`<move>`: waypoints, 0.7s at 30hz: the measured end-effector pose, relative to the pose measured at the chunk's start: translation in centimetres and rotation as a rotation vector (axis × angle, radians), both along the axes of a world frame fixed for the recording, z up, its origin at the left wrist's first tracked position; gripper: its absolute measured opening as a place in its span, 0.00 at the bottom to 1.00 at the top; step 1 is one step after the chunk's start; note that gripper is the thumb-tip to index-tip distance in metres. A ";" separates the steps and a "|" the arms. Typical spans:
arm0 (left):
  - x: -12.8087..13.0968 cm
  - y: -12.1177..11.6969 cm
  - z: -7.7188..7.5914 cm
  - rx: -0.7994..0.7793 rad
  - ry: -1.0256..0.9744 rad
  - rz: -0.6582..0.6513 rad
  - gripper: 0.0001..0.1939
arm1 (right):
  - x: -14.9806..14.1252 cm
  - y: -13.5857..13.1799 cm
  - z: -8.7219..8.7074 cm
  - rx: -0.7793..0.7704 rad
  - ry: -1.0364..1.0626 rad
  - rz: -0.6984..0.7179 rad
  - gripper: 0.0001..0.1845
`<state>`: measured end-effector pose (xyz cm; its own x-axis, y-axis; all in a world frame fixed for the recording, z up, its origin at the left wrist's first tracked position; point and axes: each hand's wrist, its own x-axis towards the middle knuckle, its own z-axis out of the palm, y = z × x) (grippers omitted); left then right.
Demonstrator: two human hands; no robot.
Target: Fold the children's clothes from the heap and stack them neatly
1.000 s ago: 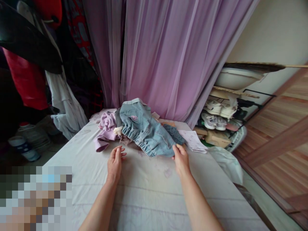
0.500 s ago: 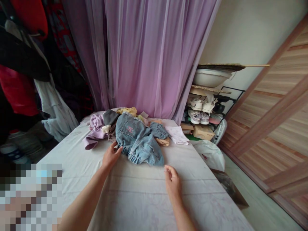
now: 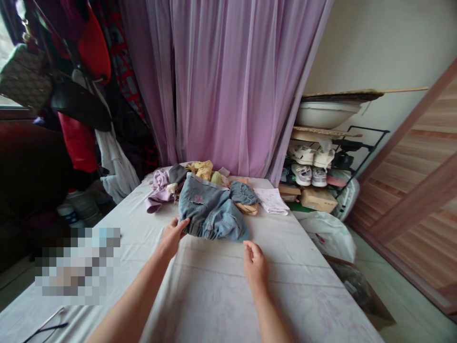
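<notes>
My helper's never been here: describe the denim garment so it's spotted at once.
Find the purple curtain, then the white sheet in front of it. Among the clothes heaped there, the denim garment is nearest the camera, its left edge in the left hand. Its pink motif on faded blue sets it apart from the lilac garment at its left.

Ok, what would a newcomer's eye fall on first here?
Probably the tall purple curtain, filling the middle of the background. Next, the blue denim garment in front of it over the white sheet, its lower left corner in the left hand and its lower right corner by the right hand, contact unclear. Then the crumpled yellow cloth just behind that garment.
</notes>
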<state>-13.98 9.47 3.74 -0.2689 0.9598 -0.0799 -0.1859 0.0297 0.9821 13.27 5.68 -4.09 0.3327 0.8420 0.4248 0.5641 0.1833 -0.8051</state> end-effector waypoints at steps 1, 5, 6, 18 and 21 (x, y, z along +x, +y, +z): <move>-0.1 -1.1 -0.2 0.009 -0.085 0.049 0.26 | -0.1 -0.1 0.0 0.017 -0.028 0.007 0.20; -0.7 -5.1 -1.3 -0.002 -0.252 0.180 0.27 | -0.6 -0.4 0.5 0.156 -0.175 0.028 0.18; -0.8 -5.8 -1.5 -0.015 -0.250 0.166 0.27 | -0.7 -0.4 0.6 0.192 -0.209 0.035 0.18; -1.9 -8.3 -2.4 0.087 0.129 0.128 0.24 | -1.6 -0.6 -0.5 -0.051 -0.536 0.030 0.30; -2.0 -8.0 -2.8 0.083 0.093 0.115 0.24 | -1.7 0.1 0.1 -0.163 -0.573 -0.019 0.30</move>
